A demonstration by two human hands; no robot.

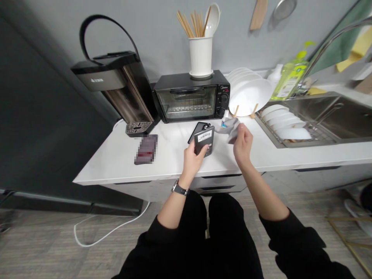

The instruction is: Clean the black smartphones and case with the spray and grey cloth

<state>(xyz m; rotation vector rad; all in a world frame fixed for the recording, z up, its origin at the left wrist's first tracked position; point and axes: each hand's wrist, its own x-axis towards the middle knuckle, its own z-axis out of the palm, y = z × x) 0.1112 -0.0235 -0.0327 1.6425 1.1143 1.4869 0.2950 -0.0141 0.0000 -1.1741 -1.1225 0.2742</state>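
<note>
My left hand (193, 158), with a watch (180, 188) on its wrist, grips a dark grey phone (204, 140) that has a white barcode label on its face. Just behind it a black phone case (198, 131) with a camera cutout lies on the counter. My right hand (243, 143) is closed on a thin grey cloth (231, 130), which hangs out to the left of the fingers. Beside the cloth stands a small white and blue bottle (225, 118), partly hidden by it. A pixelated phone-shaped item (146, 149) rests farther left.
Behind my hands is a black toaster oven (190, 99) with a white utensil holder (201, 57) on top. A water dispenser (128, 89) stands left. To the right are racked plates (250, 95), a soap bottle (290, 79) and a sink (328, 116) with bowls (290, 128).
</note>
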